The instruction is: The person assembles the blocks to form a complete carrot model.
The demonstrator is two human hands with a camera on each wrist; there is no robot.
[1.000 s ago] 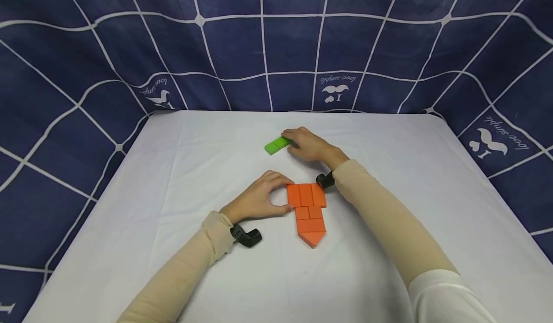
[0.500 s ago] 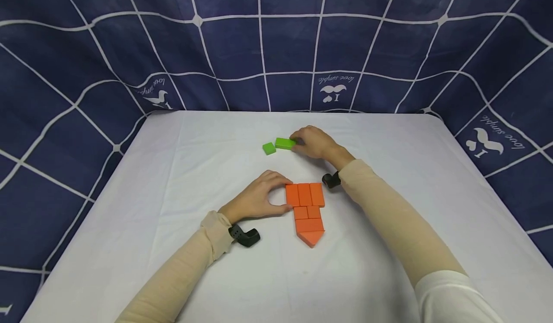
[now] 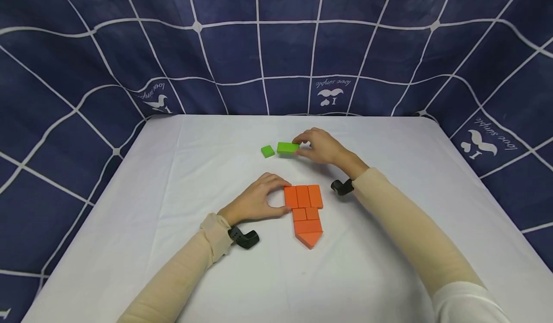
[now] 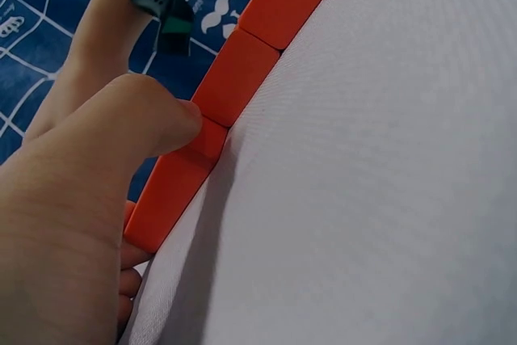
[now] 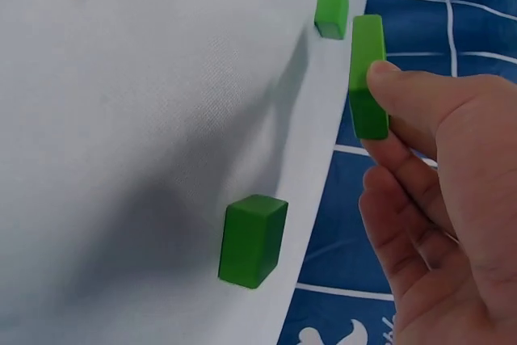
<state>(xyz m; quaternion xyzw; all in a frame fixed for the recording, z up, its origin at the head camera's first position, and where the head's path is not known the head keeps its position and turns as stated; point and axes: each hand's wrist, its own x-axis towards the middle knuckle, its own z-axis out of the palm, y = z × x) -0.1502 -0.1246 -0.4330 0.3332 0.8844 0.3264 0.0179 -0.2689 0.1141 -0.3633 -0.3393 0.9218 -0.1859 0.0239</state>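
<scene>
Toward me on the desk [image 3: 367,275], well in from either side edge, the pointed orange block [image 3: 309,240] aims its tip at me; behind it, touching, come an orange bar [image 3: 308,226], two small orange blocks [image 3: 306,214] and a row of three orange blocks [image 3: 303,197]; my left hand [image 3: 251,201] grips the row's leftmost block, thumb at its near end, fingertips at its far end; a light brace serves best there, since squeezing or pushing sideways could open the joints.

Farther off, toward the desk's far edge, my right hand [image 3: 325,148] pinches a green block [image 3: 286,148] by its right end, thumb against fingers, the rest jutting left; it looks clear of the cloth; held so near one end it could swivel, so I want an even, firm pinch and a level wrist; another green block [image 5: 253,240] stands below that hand in the right wrist view, though from my head I cannot make it out; high knuckles should spare it; just left of my pinch, apart, lies a small green block [image 3: 268,151].
</scene>
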